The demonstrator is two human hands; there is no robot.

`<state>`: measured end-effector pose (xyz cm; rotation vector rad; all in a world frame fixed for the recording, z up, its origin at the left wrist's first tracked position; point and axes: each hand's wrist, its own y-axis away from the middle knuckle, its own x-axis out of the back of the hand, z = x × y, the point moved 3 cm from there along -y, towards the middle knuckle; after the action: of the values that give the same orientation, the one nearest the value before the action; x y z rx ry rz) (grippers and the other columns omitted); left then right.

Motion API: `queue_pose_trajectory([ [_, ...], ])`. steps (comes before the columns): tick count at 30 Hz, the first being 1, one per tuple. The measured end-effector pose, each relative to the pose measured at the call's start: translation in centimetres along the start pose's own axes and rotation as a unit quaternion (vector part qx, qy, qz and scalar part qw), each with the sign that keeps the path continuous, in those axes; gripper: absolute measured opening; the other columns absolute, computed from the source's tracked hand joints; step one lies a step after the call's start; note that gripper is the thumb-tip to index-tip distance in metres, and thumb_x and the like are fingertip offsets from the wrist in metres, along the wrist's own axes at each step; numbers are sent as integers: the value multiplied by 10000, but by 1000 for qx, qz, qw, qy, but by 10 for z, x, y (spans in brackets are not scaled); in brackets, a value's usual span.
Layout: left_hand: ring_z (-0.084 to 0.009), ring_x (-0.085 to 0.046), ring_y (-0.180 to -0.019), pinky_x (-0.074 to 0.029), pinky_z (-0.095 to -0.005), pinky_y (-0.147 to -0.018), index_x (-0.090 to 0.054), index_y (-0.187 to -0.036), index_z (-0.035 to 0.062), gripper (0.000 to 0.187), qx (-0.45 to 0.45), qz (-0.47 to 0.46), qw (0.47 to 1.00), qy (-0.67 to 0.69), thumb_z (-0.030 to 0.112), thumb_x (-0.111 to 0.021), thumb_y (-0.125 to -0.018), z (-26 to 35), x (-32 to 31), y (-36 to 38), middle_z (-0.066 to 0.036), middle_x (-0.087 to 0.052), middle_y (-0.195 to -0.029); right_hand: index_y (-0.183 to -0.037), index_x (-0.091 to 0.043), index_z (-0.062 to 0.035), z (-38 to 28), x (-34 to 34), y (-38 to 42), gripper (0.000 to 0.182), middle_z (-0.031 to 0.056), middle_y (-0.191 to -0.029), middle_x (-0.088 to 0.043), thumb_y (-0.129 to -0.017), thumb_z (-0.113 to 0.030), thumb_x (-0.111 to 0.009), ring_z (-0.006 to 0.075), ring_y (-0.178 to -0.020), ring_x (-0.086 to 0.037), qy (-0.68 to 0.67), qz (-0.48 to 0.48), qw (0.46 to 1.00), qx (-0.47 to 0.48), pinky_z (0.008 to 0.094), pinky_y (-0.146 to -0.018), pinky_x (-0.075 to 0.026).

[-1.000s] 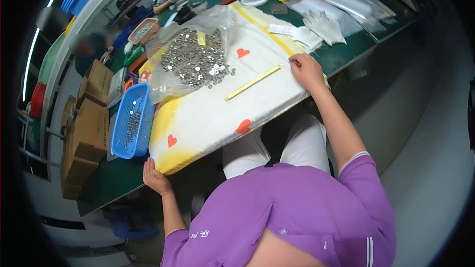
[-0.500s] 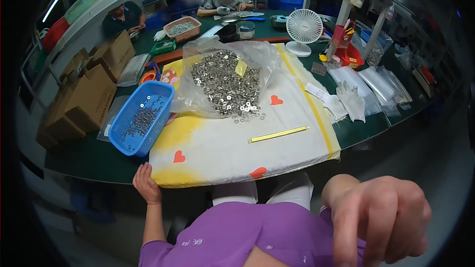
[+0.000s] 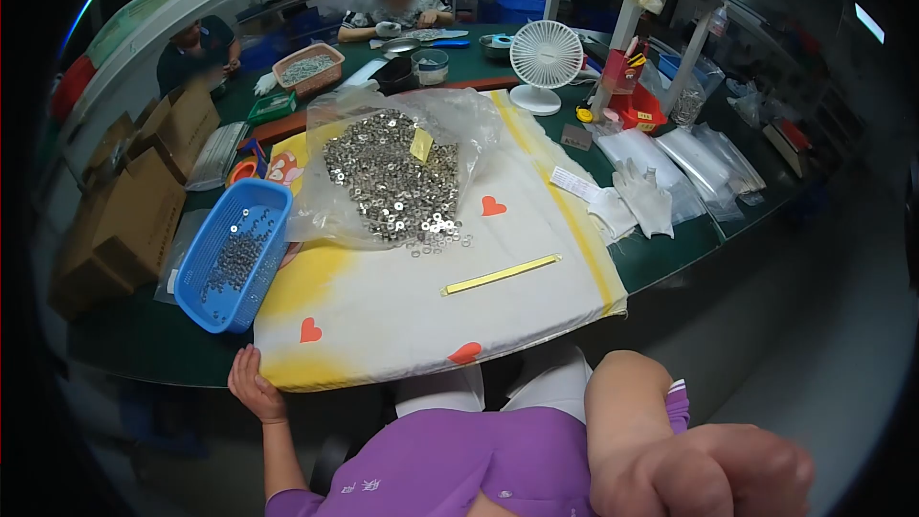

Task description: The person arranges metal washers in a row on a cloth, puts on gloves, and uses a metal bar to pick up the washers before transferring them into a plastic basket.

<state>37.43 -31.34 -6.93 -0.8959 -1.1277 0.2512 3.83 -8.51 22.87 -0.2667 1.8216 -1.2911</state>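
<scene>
My left hand (image 3: 256, 385) rests at the table's front edge beside the cloth's corner, below a blue basket (image 3: 235, 258) of small metal parts. Its fingers lie flat against the edge and hold nothing. Close to the camera at the lower right, my right hand (image 3: 708, 474) is raised with its fingers curled; whether anything is inside cannot be seen. On the white and yellow cloth (image 3: 383, 316), a clear plastic bag (image 3: 311, 201) lies spread under a heap of metal rings (image 3: 392, 172) with a yellow slip (image 3: 420, 145) on it. A yellow strip (image 3: 501, 275) lies nearer me.
White gloves (image 3: 643, 198), plastic bags (image 3: 704, 168) and a white fan (image 3: 546, 56) are to the right. Cardboard boxes (image 3: 139, 211) stand left. Two people sit across the table, one (image 3: 397, 5) at centre, one (image 3: 198, 53) at left. A shelf post (image 3: 627, 19) rises at right.
The whole view has shifted, with table items now further left. My right hand has turned and sits lower, its forearm now more visible. My left hand stays at the table edge.
</scene>
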Motion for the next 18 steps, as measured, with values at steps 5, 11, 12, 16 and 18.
queue_pose_trajectory([
  [5,-290,-518,-1169,-319,-406,-990,-600,-1132,30,479,-6,-8,1000,11,313,-259,-951,-2,-3,-1,-110,-597,-1201,-568,-481,-64,-8,8,-3,296,65,-672,-499,-856,-47,-549,197,-700,-565,-47,-86,994,53,337,-613,-566],
  [11,-297,-526,-1160,-331,-415,-990,-598,-1137,31,481,-13,-6,1000,-6,314,-254,-956,-8,-4,1,-111,-601,-1195,-517,-367,-100,2,13,-14,397,8,-577,-478,-782,168,-493,104,-439,-513,-64,-61,852,517,255,-489,-581],
  [12,-297,-526,-1160,-331,-415,-990,-598,-1137,31,481,-16,-8,1000,-7,314,-254,-956,-9,-4,2,-111,-601,-1195,-517,-367,-100,-7,14,-5,397,8,-577,-478,-782,168,-493,104,-439,-513,-63,-59,850,519,255,-489,-581],
  [16,-297,-526,-1159,-331,-414,-992,-596,-1139,28,486,-14,-11,1000,-7,322,-254,-958,-6,-2,0,-114,-600,-1196,-519,-345,-105,-17,-1,19,433,10,-545,-467,-707,250,-506,100,-441,-513,106,187,944,250,240,-472,-568],
  [18,-298,-527,-1158,-330,-413,-992,-596,-1139,28,489,-15,-13,1000,-6,325,-253,-958,-4,0,-1,-116,-600,-1195,-521,-337,-103,-11,0,24,441,13,-536,-462,-692,263,-512,97,-444,-512,131,282,917,251,238,-461,-560],
])
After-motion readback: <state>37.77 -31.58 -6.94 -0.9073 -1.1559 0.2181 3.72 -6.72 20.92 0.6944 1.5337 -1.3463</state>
